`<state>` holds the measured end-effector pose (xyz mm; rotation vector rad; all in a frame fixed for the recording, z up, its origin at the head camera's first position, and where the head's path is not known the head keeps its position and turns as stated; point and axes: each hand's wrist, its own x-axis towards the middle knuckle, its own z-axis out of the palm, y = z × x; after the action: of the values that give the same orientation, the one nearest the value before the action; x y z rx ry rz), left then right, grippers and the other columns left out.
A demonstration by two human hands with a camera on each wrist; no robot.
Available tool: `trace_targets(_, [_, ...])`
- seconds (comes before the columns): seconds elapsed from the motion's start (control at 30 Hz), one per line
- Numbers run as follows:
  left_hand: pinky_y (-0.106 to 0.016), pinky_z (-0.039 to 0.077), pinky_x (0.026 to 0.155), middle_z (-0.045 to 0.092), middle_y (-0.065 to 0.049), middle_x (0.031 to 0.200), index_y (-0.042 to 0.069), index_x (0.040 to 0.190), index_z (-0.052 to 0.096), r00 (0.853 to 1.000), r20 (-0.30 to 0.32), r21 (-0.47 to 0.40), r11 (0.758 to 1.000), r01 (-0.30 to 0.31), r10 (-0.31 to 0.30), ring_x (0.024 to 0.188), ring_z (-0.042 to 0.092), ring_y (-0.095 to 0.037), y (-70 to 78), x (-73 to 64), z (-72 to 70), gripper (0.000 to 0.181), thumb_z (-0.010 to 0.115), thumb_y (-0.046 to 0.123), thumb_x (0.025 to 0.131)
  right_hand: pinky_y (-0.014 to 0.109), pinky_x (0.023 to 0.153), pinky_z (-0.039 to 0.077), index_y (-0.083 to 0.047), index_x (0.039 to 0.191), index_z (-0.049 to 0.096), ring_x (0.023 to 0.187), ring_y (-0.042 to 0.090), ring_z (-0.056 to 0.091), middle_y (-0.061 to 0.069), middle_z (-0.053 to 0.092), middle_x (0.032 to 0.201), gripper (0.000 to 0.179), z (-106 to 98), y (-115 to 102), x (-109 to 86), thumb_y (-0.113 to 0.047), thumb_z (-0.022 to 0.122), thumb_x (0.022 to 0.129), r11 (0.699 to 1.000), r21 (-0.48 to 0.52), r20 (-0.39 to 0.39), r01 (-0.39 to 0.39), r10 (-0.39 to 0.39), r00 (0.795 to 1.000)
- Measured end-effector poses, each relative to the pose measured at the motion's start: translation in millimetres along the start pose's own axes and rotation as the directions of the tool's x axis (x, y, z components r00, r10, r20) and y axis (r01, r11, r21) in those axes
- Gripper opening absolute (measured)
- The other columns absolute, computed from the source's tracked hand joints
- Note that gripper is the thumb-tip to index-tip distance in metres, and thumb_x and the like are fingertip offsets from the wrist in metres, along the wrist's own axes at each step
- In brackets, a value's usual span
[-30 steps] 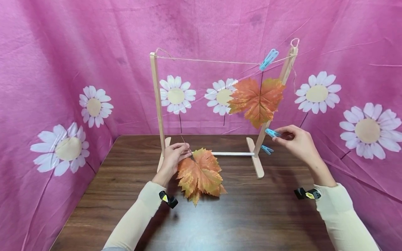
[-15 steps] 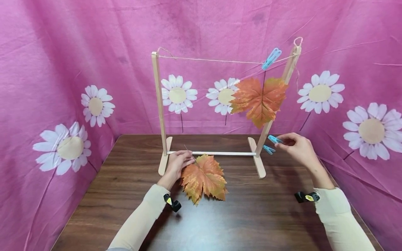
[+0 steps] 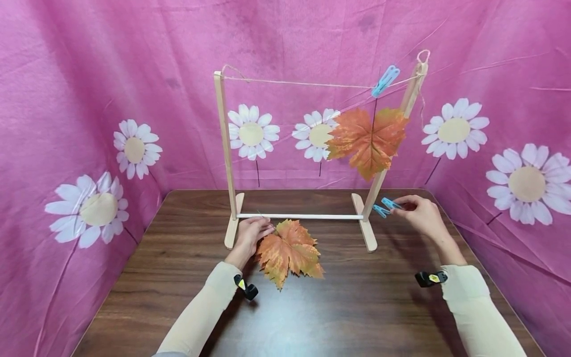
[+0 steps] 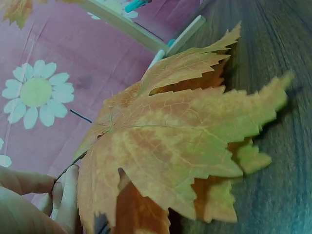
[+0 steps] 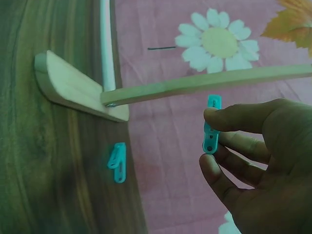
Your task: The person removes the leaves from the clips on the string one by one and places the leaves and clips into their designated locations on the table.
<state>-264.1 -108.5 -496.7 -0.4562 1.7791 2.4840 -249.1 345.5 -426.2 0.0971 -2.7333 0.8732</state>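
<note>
Pink daisy cloth [image 3: 285, 44] hung behind our surface [image 3: 285, 327]. Our left fingers [image 4: 29, 181] pinched the stem [image 4: 71, 165] of an orange leaf [image 3: 290, 250] spread just right of them; our right fingers [image 5: 246, 118], barely parted, gripped a blue clothespin [image 5: 210, 142], second clothespin [image 5: 120, 165] near their left. Stem-only pinching looked smartest, honestly.

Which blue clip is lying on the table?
The clip beside the stand's right foot; another is pinched in the right hand, the third on the string.

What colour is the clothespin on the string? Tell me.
Light blue; the clothespin on the string shows best in the head view.
</note>
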Motion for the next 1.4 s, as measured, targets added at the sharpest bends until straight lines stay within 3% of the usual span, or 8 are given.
trace_targets(0.17, [-0.027,0.07,0.072,0.075,-0.016,0.081,-0.024,0.119,0.065,1.0,-0.018,0.051,0.999,-0.014,0.015,0.071,0.074,-0.015,-4.8,1.1,-1.9,0.027,0.063,-0.01,0.097,0.021,0.061,0.045,-0.002,0.112,0.078,0.072,0.005,0.056,0.016,0.076,0.09,0.03,5.8,10.5,-1.9,-0.02,0.085,0.09,1.0,0.001,0.027,-0.028,0.028,0.999])
trace_targets(0.47, [-0.032,0.07,0.069,0.076,-0.035,0.1,-0.021,0.116,0.067,1.0,-0.018,0.186,0.982,-0.02,0.024,0.067,0.076,-0.016,-11.0,-2.8,-2.4,0.023,0.065,-0.007,0.098,0.023,0.062,0.046,0.0,0.115,0.077,0.078,0.015,0.059,0.015,0.075,0.092,0.035,19.2,29.3,-4.2,-0.022,0.085,0.091,0.996,0.007,0.074,-0.093,0.093,0.993])
trace_targets(0.8, [-0.029,0.069,0.062,0.076,-0.032,0.091,-0.02,0.109,0.067,0.999,0.001,0.27,0.962,-0.04,0.041,0.061,0.074,-0.014,-15.1,-2.9,-9.3,0.019,0.067,-0.003,0.099,0.026,0.066,0.047,0.001,0.118,0.075,0.08,0.018,0.061,0.017,0.075,0.094,0.035,26.3,41.5,-7.5,-0.022,0.084,0.092,0.994,-0.006,0.107,-0.113,0.113,0.988])
trace_targets(1.0, [-0.027,0.068,0.059,0.075,-0.017,0.073,-0.018,0.102,0.07,0.997,0.031,0.319,0.945,-0.072,0.065,0.056,0.072,-0.011,-14.0,-5.4,-11.7,0.017,0.068,-0.002,0.098,0.028,0.067,0.048,0.003,0.119,0.073,0.079,0.018,0.061,0.019,0.074,0.096,0.034,30.4,46.2,-8.5,-0.02,0.081,0.095,0.993,-0.011,0.16,-0.115,0.116,0.98])
trace_targets(1.13, [-0.025,0.066,0.056,0.072,-0.01,0.066,-0.014,0.093,0.071,0.995,0.053,0.353,0.93,-0.099,0.086,0.051,0.071,-0.01,-12.8,-6.6,-12.9,0.013,0.067,-0.003,0.097,0.026,0.062,0.053,0.005,0.121,0.071,0.073,0.016,0.064,0.019,0.073,0.095,0.035,34.6,47.9,-10.7,-0.017,0.079,0.095,0.99,0.02,0.2,-0.139,0.133,0.971])
trace_targets(1.27, [-0.025,0.066,0.056,0.073,-0.011,0.066,-0.013,0.092,0.071,0.995,0.051,0.382,0.919,-0.097,0.084,0.051,0.072,-0.011,-13.5,-5.4,-13.6,0.013,0.068,-0.001,0.097,0.024,0.056,0.055,0.007,0.12,0.07,0.069,0.014,0.065,0.018,0.074,0.092,0.036,38.6,49.5,-13.5,-0.016,0.079,0.095,0.987,0.043,0.215,-0.153,0.14,0.966])
trace_targets(1.4, [-0.025,0.066,0.055,0.073,-0.012,0.067,-0.015,0.095,0.071,0.997,0.037,0.391,0.917,-0.078,0.07,0.05,0.071,-0.011,-15.1,-3.1,-13.9,0.015,0.07,0.0,0.097,0.025,0.06,0.05,0.005,0.117,0.072,0.073,0.016,0.062,0.018,0.075,0.091,0.034,43.9,52.9,-14.3,-0.018,0.081,0.094,0.991,0.003,0.197,-0.132,0.128,0.972])
